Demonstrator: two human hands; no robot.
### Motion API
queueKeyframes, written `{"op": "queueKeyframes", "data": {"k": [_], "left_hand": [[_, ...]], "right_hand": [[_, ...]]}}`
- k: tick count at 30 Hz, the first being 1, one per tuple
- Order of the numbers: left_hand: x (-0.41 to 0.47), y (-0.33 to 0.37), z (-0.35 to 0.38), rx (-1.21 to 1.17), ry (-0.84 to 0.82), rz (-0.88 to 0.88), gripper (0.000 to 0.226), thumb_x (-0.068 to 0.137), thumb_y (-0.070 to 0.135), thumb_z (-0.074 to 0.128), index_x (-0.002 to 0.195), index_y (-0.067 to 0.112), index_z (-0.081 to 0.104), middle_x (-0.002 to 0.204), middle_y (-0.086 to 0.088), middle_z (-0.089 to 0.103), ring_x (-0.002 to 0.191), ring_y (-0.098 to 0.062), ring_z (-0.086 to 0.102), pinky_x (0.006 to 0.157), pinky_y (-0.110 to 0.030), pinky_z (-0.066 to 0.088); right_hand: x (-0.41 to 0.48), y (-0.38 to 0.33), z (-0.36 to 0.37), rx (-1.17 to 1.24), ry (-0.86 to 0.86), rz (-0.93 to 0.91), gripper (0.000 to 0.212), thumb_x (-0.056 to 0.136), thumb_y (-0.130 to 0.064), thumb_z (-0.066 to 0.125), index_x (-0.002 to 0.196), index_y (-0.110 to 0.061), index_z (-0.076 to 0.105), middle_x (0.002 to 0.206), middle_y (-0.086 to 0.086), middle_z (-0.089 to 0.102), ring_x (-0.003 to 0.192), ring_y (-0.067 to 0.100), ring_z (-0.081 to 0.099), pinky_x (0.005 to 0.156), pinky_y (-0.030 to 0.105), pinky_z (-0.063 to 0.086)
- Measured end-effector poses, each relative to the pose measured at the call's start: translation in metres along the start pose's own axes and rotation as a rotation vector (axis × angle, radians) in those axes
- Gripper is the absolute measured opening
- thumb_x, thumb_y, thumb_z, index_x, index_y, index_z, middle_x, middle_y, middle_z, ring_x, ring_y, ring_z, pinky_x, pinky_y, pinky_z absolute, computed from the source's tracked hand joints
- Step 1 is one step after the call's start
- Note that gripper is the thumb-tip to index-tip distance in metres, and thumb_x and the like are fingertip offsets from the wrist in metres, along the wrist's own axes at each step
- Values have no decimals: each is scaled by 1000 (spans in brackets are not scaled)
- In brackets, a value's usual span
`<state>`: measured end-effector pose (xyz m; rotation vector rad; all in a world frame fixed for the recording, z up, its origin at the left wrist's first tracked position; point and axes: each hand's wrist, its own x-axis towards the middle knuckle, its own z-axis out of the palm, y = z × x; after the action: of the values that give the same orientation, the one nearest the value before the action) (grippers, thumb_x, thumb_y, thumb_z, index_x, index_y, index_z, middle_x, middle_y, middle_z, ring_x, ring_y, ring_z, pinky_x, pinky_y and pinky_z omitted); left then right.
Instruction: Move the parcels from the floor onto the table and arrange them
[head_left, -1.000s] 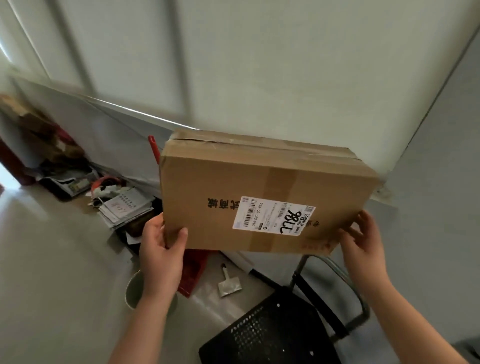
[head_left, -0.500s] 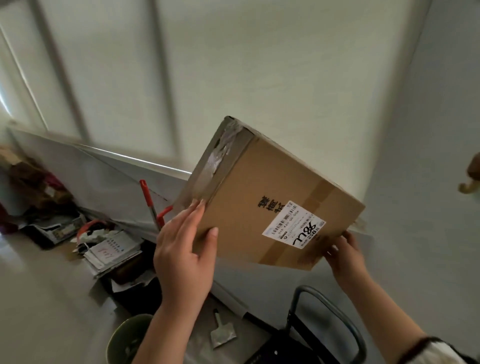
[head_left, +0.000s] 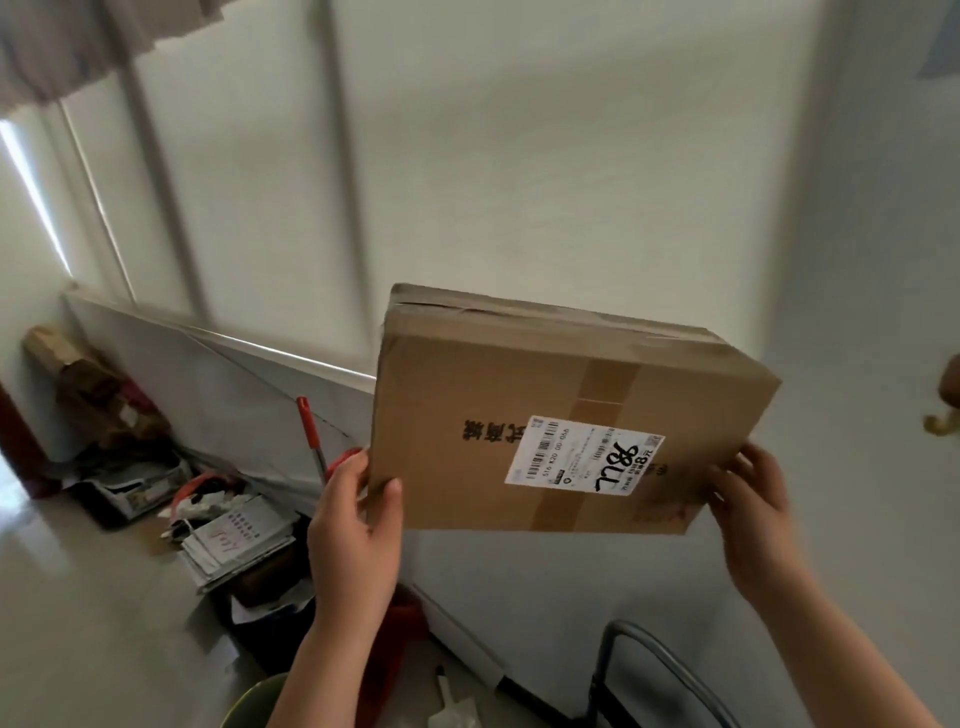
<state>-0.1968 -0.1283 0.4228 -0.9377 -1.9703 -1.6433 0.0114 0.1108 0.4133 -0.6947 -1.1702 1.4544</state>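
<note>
**A:** Head view: how are the hands set?

**B:** Both are raised, with the forearms coming up from six o'clock. The left hand (head_left: 358, 525) grips the parcel (head_left: 483, 384) at its lower left corner. Its thumb lies flat on the near face and its fingers are hidden behind the edge. The right hand (head_left: 753, 512) holds the lower right corner, fingers curled round it.

**A:** And the parcel itself?

**B:** It's in the air between them, right of centre, with its broad face toward the camera. The top edge slopes down to the right. A white label (head_left: 584, 457) on that face reads upside down, and tape runs along the top.

**A:** What's around it?

**B:** There's a pale wall (head_left: 857, 260) behind. At eight o'clock of the parcel, a heap of papers (head_left: 239, 540) lies on the floor (head_left: 78, 623). A red handle (head_left: 310, 431) stands just beside the left hand, at eleven o'clock of it. Toward six o'clock are a scraper (head_left: 449, 701) and a green bin rim (head_left: 249, 699). At five o'clock is a chair's metal frame (head_left: 649, 654).
</note>
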Motion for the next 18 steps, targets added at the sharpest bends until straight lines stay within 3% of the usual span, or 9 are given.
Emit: {"op": "queueKeyframes", "data": {"k": [4,6,9,11,13,18], "left_hand": [[-5,-30,14,28,-71,-158,15,89,9,60,96,22,56,85,12,63,77,12,55,59,0,41],[-10,-43,20,60,-113,-222,12,90,11,59,93,22,58,81,19,61,74,12,53,57,-1,40],[-16,-62,27,108,-169,-326,13,92,14,57,102,15,64,90,9,66,76,3,54,63,-8,38],[-18,-72,30,109,-187,-369,18,93,14,55,108,11,65,98,2,67,83,-6,56,69,-18,41],[-19,-78,32,89,-201,-397,20,95,13,53,111,11,65,100,2,67,87,-9,57,72,-23,43],[-19,-85,31,30,-200,-437,21,95,12,52,112,11,64,103,0,67,96,-16,61,82,-30,47]], "right_hand": [[-16,-29,1,-191,-66,-271,54,89,12,44,105,-40,51,104,-22,63,91,-12,59,69,6,48],[-23,-35,2,-298,-100,-318,60,90,10,45,107,-47,50,103,-32,62,97,-12,58,73,10,50],[-31,-36,4,-410,-138,-330,61,90,2,45,113,-55,49,113,-24,59,107,0,56,85,34,51],[-34,-34,7,-512,-149,-342,53,89,-5,45,125,-44,48,124,-11,57,112,9,55,90,45,49],[-35,-32,10,-620,-139,-354,50,89,-11,45,133,-34,46,129,-8,55,115,12,53,93,47,48],[-34,-29,19,-656,-126,-346,44,89,-15,44,128,-35,48,122,-7,57,107,12,55,87,45,50]]}}
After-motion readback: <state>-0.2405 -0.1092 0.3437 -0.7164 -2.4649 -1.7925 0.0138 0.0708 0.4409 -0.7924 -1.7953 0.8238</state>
